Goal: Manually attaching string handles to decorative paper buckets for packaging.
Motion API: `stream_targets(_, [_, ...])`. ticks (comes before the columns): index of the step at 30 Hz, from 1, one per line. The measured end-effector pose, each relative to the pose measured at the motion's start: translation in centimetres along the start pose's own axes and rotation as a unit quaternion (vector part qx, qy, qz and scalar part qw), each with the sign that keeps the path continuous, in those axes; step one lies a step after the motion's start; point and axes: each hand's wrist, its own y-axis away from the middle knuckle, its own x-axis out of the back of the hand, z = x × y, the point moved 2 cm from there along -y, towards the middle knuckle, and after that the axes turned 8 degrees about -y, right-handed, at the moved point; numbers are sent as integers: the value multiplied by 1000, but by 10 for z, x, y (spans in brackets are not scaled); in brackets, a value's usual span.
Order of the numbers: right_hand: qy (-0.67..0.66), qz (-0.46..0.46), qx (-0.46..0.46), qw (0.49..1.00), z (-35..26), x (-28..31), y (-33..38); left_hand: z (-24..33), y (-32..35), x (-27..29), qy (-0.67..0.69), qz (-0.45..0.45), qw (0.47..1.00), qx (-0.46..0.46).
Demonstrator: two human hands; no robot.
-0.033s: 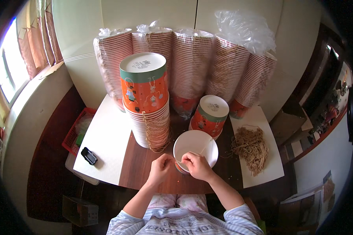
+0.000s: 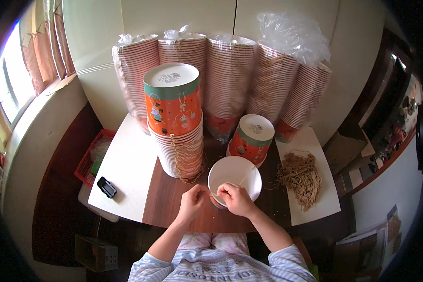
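A white-lined paper bucket (image 2: 235,176) with an orange outside rests on the brown table (image 2: 174,202) just in front of me, its mouth facing up. A thin piece of twine (image 2: 246,177) runs across its inside to the near rim. My left hand (image 2: 191,203) and my right hand (image 2: 238,199) meet at that near rim, with the fingers of both pinched on the twine. To the left stands a tall stack of orange buckets (image 2: 176,122) with twine handles hanging from it. A shorter stack (image 2: 250,137) stands behind the bucket.
Several plastic-wrapped sleeves of buckets (image 2: 230,80) line the wall at the back. A pile of loose twine (image 2: 300,177) lies on a white board at the right. A small black object (image 2: 106,187) lies on the white board at the left, and a red basket (image 2: 90,157) is beyond it.
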Motion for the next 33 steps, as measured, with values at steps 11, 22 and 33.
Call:
stream_targets(11, [1,4,4,1000,-10,1,-4,46,0,16,-166,66,963,-204])
stream_targets(22, [-71,36,-1,997,-10,-2,0,48,0,10,-212,51,954,-206])
stream_targets(33, [48,38,90,994,-37,3,24,19,18,14,-170,102,967,-162])
